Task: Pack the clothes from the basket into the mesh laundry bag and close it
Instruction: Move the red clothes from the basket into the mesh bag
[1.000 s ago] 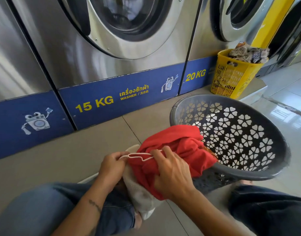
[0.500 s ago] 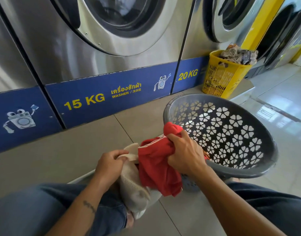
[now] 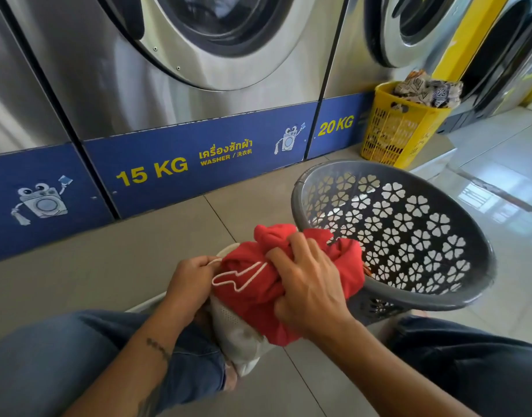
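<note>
Under the right hand (image 3: 307, 281), the red garment (image 3: 258, 296) is now bunched, fingers clenched (previously lifted). Left hand (image 3: 192, 281) pinches the mesh bag (image 3: 234, 329) rim; stuffing proceeds.

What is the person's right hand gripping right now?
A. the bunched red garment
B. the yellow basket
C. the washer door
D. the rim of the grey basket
A: the right hand is closed on the bunched red garment at the mouth of the mesh laundry bag, clear of the grey basket.
</note>
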`<action>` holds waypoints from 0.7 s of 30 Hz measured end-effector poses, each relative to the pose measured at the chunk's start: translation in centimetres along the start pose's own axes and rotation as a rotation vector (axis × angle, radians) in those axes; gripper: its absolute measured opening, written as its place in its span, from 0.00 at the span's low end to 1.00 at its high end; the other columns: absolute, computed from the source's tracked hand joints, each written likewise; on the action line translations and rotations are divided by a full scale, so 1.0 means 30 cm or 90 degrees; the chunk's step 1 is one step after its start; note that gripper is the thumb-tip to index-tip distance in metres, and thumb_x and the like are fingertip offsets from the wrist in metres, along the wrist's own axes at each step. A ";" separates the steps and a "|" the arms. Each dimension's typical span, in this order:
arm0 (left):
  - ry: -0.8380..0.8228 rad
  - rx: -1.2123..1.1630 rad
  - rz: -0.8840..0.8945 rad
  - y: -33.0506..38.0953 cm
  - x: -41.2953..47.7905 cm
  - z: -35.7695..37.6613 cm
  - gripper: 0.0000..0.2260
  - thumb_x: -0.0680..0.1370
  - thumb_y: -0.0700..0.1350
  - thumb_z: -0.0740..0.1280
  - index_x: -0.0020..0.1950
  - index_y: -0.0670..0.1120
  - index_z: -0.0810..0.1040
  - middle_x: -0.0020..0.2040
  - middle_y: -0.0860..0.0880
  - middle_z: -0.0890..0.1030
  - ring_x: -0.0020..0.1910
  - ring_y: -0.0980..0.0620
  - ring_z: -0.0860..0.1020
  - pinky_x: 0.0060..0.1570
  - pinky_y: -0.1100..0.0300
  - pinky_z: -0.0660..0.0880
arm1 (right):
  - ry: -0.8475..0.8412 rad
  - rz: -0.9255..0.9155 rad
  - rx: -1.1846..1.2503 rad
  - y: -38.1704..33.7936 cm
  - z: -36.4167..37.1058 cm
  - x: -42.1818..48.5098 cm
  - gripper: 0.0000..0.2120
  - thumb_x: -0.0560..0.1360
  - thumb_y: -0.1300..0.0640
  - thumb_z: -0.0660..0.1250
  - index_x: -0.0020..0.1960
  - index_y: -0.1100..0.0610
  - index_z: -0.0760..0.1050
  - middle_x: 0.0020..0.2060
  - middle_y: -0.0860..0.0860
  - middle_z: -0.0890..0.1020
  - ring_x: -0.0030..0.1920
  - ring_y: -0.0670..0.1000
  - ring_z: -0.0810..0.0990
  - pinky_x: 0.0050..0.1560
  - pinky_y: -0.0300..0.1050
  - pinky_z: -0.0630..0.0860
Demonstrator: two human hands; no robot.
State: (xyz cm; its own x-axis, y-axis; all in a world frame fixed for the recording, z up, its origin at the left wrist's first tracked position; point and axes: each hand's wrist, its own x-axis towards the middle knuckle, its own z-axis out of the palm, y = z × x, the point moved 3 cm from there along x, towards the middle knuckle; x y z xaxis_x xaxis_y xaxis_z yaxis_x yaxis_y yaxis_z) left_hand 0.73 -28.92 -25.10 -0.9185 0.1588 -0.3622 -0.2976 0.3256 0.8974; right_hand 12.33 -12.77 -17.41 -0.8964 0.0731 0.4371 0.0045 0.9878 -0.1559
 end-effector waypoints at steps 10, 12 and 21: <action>0.036 0.059 0.061 -0.001 0.008 -0.019 0.08 0.73 0.46 0.68 0.36 0.47 0.84 0.31 0.49 0.82 0.34 0.46 0.78 0.36 0.54 0.73 | -0.160 0.043 0.065 0.010 0.312 -0.076 0.27 0.64 0.56 0.60 0.63 0.54 0.77 0.54 0.54 0.78 0.45 0.57 0.76 0.45 0.53 0.78; 0.039 0.075 0.060 -0.001 0.011 -0.020 0.08 0.73 0.47 0.68 0.37 0.48 0.85 0.34 0.49 0.84 0.37 0.45 0.81 0.39 0.51 0.77 | -0.221 0.056 0.113 0.003 0.363 -0.088 0.25 0.69 0.45 0.60 0.63 0.52 0.77 0.58 0.53 0.78 0.51 0.57 0.77 0.51 0.54 0.80; 0.033 0.126 0.103 -0.011 0.020 -0.001 0.08 0.77 0.44 0.66 0.44 0.49 0.85 0.40 0.51 0.85 0.44 0.47 0.83 0.43 0.51 0.79 | -0.481 0.023 0.008 0.080 0.518 -0.100 0.24 0.71 0.52 0.70 0.67 0.51 0.74 0.65 0.51 0.75 0.62 0.59 0.72 0.60 0.55 0.75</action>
State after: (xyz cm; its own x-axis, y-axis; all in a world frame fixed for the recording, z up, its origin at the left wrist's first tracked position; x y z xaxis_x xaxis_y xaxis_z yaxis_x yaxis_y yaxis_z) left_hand 0.26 -28.97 -25.59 -0.9636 0.1779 -0.1997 -0.0930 0.4770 0.8739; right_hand 8.13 -12.77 -32.86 -0.9556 -0.0133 -0.2943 0.0390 0.9844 -0.1713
